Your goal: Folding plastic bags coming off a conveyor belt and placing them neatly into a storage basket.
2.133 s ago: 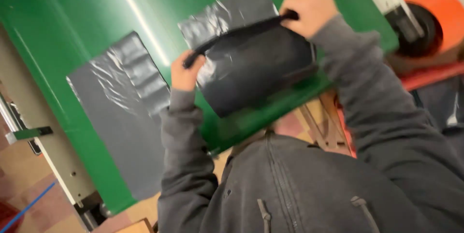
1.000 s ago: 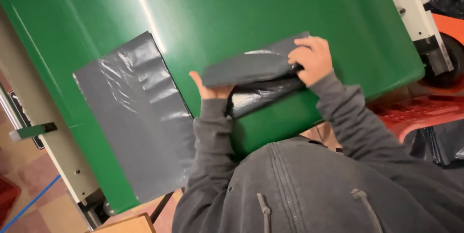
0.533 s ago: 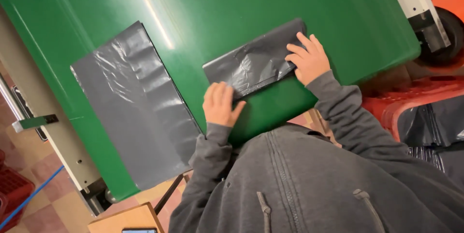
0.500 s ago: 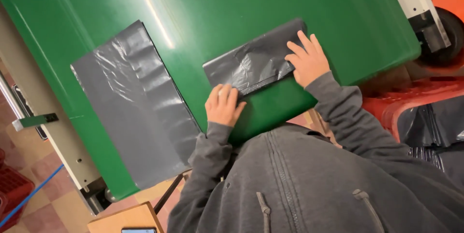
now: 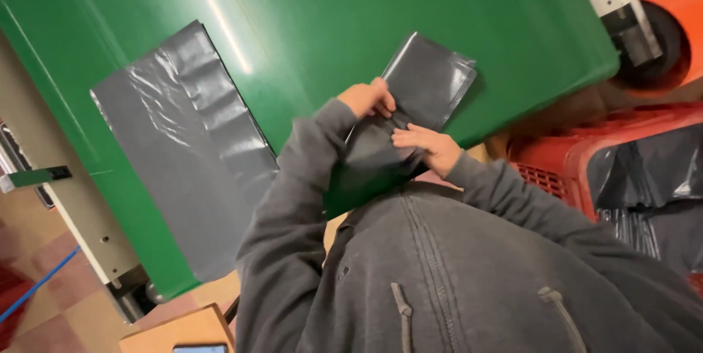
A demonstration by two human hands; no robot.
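Centre frame, on the green table [image 5: 307,23]: your left hand [image 5: 368,98] pinches the dark grey poly mailer bag [image 5: 410,111] at its fold while your right hand [image 5: 427,146], fingers flat, presses it down to crease it; a second flat mailer [image 5: 183,148] lies left.

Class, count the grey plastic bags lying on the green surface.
2: a flat bag at left; a folded bag under both hands. The red crate at right may hold more.

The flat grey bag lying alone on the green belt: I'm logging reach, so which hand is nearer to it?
Left. The left hand grips the dark folded bag's edge on the side facing the flat grey bag, not touching it. The right hand rests farther away.
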